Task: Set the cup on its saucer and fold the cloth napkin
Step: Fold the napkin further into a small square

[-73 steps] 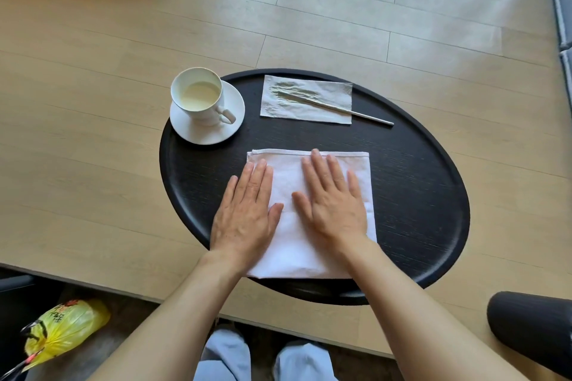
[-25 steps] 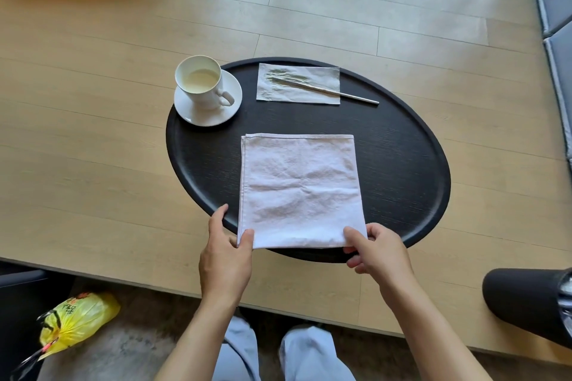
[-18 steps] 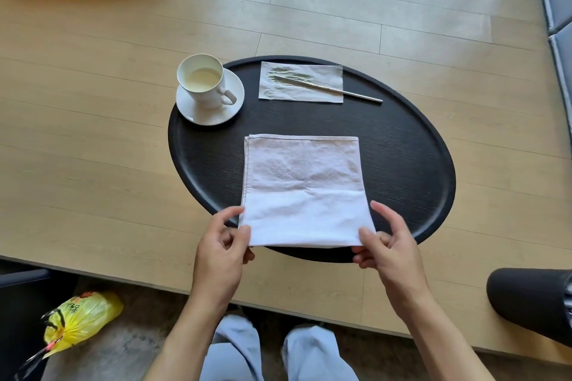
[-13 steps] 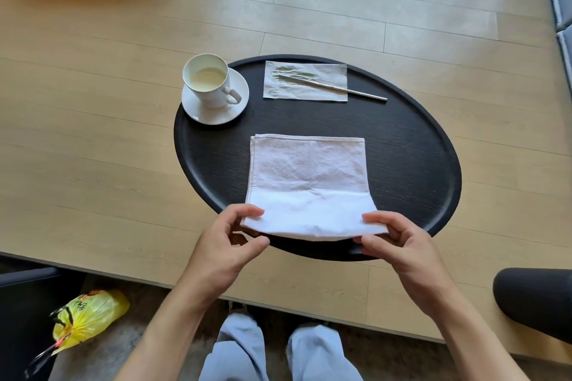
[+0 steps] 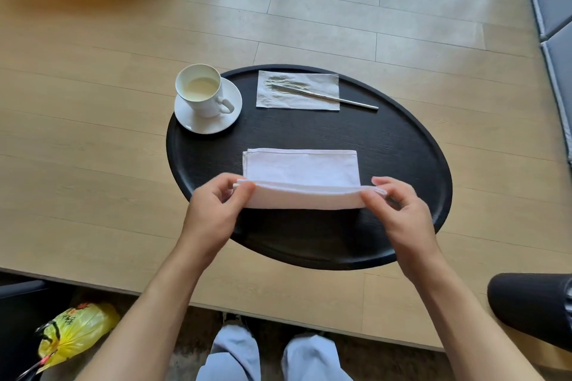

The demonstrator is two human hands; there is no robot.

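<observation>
Two items I log on the black oval tray (image 5: pixel 402 145): white ceramic cup (image 5: pixel 199 93) seated on its white saucer (image 5: pixel 216 125) at ten o'clock, done; white cloth napkin (image 5: pixel 301 168) at centre, near edge pinched by left hand (image 5: pixel 213 210) and right hand (image 5: pixel 399 210), mid-fold, unfinished.

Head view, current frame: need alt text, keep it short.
Two bare hands, left hand and right hand, pinch the near corners of a white cloth napkin and carry that edge away from the person over a black oval tray. At the tray's far left a cup of pale liquid stands on its saucer.
</observation>
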